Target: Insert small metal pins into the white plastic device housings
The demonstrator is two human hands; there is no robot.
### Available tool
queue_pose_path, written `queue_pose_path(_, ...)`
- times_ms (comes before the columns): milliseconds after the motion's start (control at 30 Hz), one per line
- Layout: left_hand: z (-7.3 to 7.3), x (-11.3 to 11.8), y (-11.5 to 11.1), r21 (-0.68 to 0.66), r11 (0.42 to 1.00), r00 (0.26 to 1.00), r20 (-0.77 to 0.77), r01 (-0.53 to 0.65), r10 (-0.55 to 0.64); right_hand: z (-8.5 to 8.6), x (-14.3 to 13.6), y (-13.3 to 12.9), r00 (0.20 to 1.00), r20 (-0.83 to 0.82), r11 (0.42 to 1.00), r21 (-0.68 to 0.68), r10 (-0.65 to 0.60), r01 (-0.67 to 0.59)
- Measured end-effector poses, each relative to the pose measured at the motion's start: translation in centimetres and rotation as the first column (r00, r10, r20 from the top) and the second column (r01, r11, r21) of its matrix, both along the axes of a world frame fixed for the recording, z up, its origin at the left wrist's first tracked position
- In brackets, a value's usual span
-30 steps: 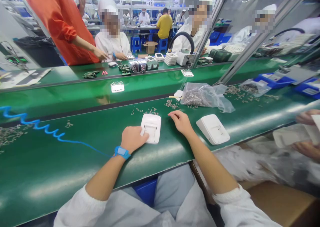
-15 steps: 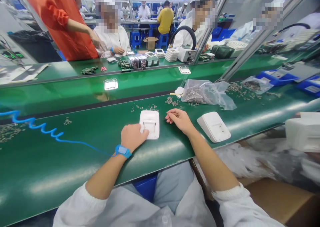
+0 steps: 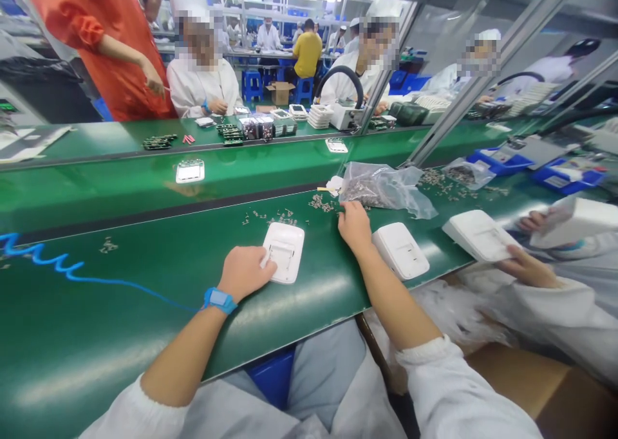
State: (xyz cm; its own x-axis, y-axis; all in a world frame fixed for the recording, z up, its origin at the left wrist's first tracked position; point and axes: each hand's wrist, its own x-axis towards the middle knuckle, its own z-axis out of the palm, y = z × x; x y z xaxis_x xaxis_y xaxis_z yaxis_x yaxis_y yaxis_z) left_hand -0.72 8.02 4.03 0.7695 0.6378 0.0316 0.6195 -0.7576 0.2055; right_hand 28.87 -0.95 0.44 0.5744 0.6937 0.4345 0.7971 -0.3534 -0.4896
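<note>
My left hand (image 3: 247, 271) grips the left edge of a white plastic housing (image 3: 293, 273), its thumb lying on the face. The housing rests on the green bench and has a rectangular recess. My right hand (image 3: 356, 228) is beside the near edge of a clear bag (image 3: 405, 197) full of small metal parts. Its fingers are curled, and whatever may be between the fingertips is hidden. A loose heap of small metal pieces (image 3: 321, 202) lies just left of that hand. Another white housing (image 3: 402, 251), wedge-shaped, stands right of my right forearm.
A co-worker's hand (image 3: 531, 266) holds a white housing (image 3: 483, 233) over the bench at right. Blue bins (image 3: 564, 176) stand farther back. A coiled blue cord (image 3: 62, 262) runs to my left wristband. Beyond a ledge, white frames (image 3: 190, 171) lie on the green line.
My right hand has moved away from the housing toward the bag. A co-worker's hands with white housings have come in at right. The view has shifted; my left hand keeps its grip.
</note>
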Motion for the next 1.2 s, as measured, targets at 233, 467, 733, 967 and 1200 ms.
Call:
queue_pose_path(233,0.2,0.0,-0.1,0.0,1.0,1.0,-0.02,0.006,-0.006,-1.1,1.5,0.9,0.998,0.045,0.992,-0.116,-0.045,0.05)
queue_pose_path(467,-0.1,0.0,0.2,0.006,1.0,1.0,0.0,0.022,-0.022,-0.3,2.9,2.6,0.995,0.029,0.987,-0.127,-0.097,0.1)
queue_pose_path(733,-0.4,-0.2,0.4,-0.002,0.999,0.999,0.006,0.039,-0.039,-0.3,4.5,3.7,0.994,-0.029,0.98,-0.17,-0.109,0.103)
queue_pose_path(967,-0.4,-0.2,0.4,-0.023,0.999,0.999,0.002,0.043,-0.043,0.2,5.1,5.4,0.999,-0.013,0.99,-0.134,-0.043,0.041)
queue_pose_path(1200,-0.4,-0.2,0.4,-0.027,0.998,0.998,0.015,0.063,-0.063,0.0,5.9,5.8,0.998,-0.026,0.991,-0.124,-0.053,0.049)
